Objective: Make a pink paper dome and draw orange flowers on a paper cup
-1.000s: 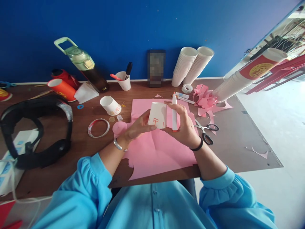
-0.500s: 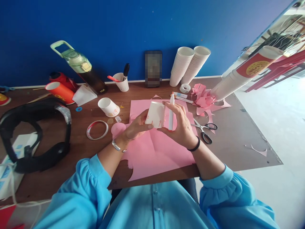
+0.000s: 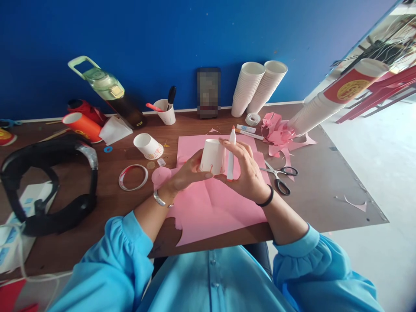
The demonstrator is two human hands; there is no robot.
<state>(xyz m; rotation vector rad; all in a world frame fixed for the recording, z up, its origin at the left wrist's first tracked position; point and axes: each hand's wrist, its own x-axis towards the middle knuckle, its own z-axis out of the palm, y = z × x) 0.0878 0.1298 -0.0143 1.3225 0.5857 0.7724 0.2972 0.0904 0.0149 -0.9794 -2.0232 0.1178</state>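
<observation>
A white paper cup [image 3: 212,157] with small red marks near its lower edge is held up in front of me, upside down. My left hand [image 3: 188,173] grips its left side, thumb near the bottom. On the right, my right hand [image 3: 245,171] holds a white marker [image 3: 231,156] upright, with its orange tip up, while its fingers touch the cup's right side. Beneath both hands lies pink paper [image 3: 214,212]. Another cup [image 3: 146,145] with drawn marks lies tilted to the left.
Scissors [image 3: 282,177] lie right of the pink paper. Behind are cup stacks [image 3: 247,91], a phone [image 3: 208,93], a cup of pens [image 3: 167,115] and a bottle [image 3: 110,93]. At the left are a tape roll [image 3: 133,177] and a black headset-like band [image 3: 92,173].
The cup has turned between my hands, so its red marks show in different places. The marker has shifted slightly left with the fingers of my right hand.
</observation>
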